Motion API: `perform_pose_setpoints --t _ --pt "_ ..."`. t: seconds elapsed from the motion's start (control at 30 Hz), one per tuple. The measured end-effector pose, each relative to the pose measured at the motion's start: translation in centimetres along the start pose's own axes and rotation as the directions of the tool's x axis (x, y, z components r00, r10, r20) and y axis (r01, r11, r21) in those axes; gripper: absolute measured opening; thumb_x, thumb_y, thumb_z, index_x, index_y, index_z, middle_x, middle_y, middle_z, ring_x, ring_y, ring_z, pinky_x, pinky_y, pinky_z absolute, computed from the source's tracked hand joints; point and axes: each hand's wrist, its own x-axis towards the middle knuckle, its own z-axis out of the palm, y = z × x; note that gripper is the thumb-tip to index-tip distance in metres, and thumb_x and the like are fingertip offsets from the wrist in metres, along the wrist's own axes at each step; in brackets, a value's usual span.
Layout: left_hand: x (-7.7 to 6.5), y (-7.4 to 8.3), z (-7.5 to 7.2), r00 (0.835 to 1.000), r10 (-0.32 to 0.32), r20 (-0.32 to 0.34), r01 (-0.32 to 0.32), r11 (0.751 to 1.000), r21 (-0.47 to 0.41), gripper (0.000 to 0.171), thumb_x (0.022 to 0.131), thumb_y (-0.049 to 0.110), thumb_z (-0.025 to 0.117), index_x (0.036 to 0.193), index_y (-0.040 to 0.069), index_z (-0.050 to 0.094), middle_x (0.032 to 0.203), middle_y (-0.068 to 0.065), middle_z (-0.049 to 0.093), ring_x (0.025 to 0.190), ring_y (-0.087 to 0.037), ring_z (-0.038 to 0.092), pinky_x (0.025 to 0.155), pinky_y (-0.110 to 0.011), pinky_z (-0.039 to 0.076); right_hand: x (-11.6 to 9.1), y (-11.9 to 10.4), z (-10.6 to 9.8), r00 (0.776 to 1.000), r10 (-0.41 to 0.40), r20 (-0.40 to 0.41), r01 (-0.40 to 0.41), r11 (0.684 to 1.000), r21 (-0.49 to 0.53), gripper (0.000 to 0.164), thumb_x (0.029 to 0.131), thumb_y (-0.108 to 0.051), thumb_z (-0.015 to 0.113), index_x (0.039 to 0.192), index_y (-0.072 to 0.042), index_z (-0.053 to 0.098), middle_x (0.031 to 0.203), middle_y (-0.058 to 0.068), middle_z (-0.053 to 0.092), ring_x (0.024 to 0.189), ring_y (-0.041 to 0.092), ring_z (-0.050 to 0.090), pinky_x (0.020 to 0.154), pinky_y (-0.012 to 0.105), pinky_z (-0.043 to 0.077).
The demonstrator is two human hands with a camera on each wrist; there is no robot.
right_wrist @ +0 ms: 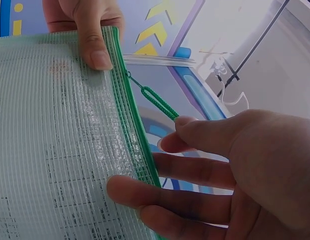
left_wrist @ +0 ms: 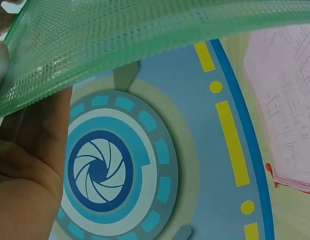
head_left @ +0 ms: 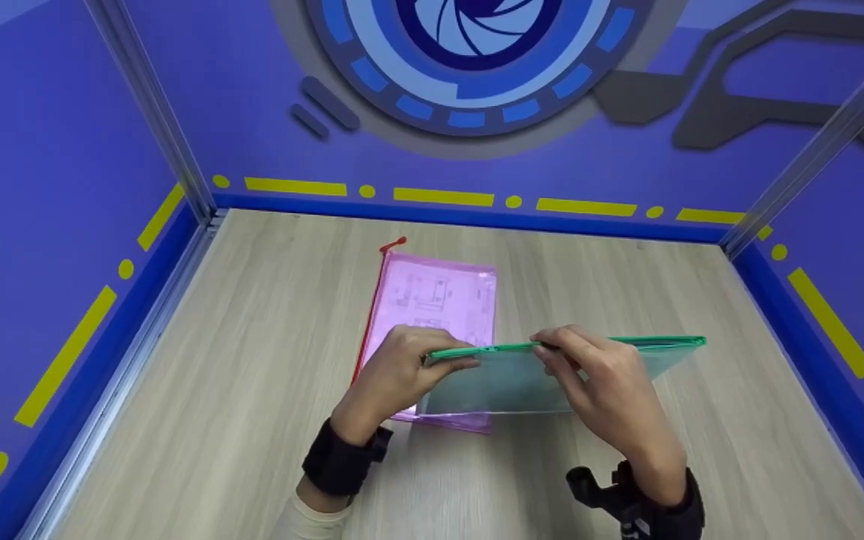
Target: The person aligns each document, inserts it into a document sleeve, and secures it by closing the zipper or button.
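Observation:
A see-through green mesh zip pouch is held up off the table, its zipper edge on top. Printed sheets show through its side in the right wrist view. My left hand grips the pouch at one end of the zipper edge, thumb flat on the near side. Between thumb and forefinger, my right hand pinches the green zipper pull cord, which stretches from the slider near my left thumb. The other right fingers lie along the pouch's edge.
Beneath and behind the green pouch, a pink zip pouch with a red zipper lies on the wooden table, printed paper inside. Blue-purple panels with metal corner posts enclose the table at the back and sides.

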Motion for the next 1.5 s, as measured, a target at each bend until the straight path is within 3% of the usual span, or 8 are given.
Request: perform_pose_setpoints --t 0.9,1.5 --pt "0.0 -0.1 -0.5 1.000 -0.018 -0.022 0.018 1.000 0.004 0.021 0.097 0.033 0.077 0.104 0.015 0.085 0.089 0.008 0.078 0.077 -0.004 0.068 0.071 -0.027 0.056 0.1 0.7 -0.7 1.000 -0.010 -0.018 0.010 1.000 -0.024 0.016 0.098 -0.003 0.075 0.109 -0.014 0.077 0.092 -0.009 0.072 0.074 -0.003 0.064 0.065 0.018 0.053" --pt "-0.2 -0.3 -0.9 0.999 -0.048 -0.016 0.048 0.999 0.020 0.020 0.098 0.032 0.076 0.104 0.015 0.085 0.091 0.011 0.077 0.075 -0.004 0.063 0.069 -0.025 0.054 -0.2 1.0 -1.1 0.999 0.009 -0.049 -0.011 1.000 -0.026 0.016 0.098 -0.002 0.075 0.110 -0.013 0.077 0.094 -0.009 0.073 0.073 -0.001 0.066 0.066 0.016 0.054"
